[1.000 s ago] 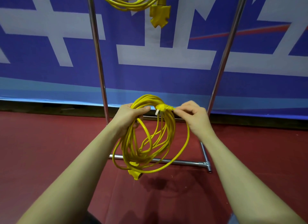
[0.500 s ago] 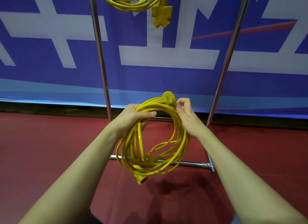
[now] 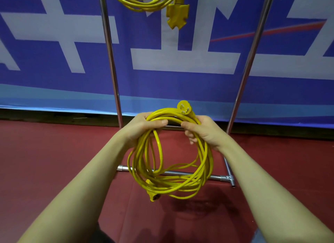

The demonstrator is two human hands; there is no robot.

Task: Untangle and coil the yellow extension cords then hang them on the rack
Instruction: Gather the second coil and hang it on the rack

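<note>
A coiled yellow extension cord (image 3: 171, 179) hangs in loops in front of me. My left hand (image 3: 142, 125) grips the top of the coil on the left, thumb over the strands. My right hand (image 3: 202, 130) grips the bundle on the right. The cord's plug (image 3: 183, 107) sticks up above my right hand, prongs facing me. Its socket end (image 3: 153, 195) dangles at the coil's bottom. A second yellow coiled cord (image 3: 144, 0) with its flat socket block (image 3: 177, 14) hangs from the metal rack (image 3: 110, 61) at the top.
The rack's two chrome uprights stand left and right of the coil, with a low base bar (image 3: 213, 177) on the red floor (image 3: 45, 161). A blue and white banner (image 3: 180, 61) covers the wall behind.
My right hand tucked the plug end around the coil's top and moved from pinching the plug to gripping the bundle. The plug now points up. The loops hang rounder and wider.
</note>
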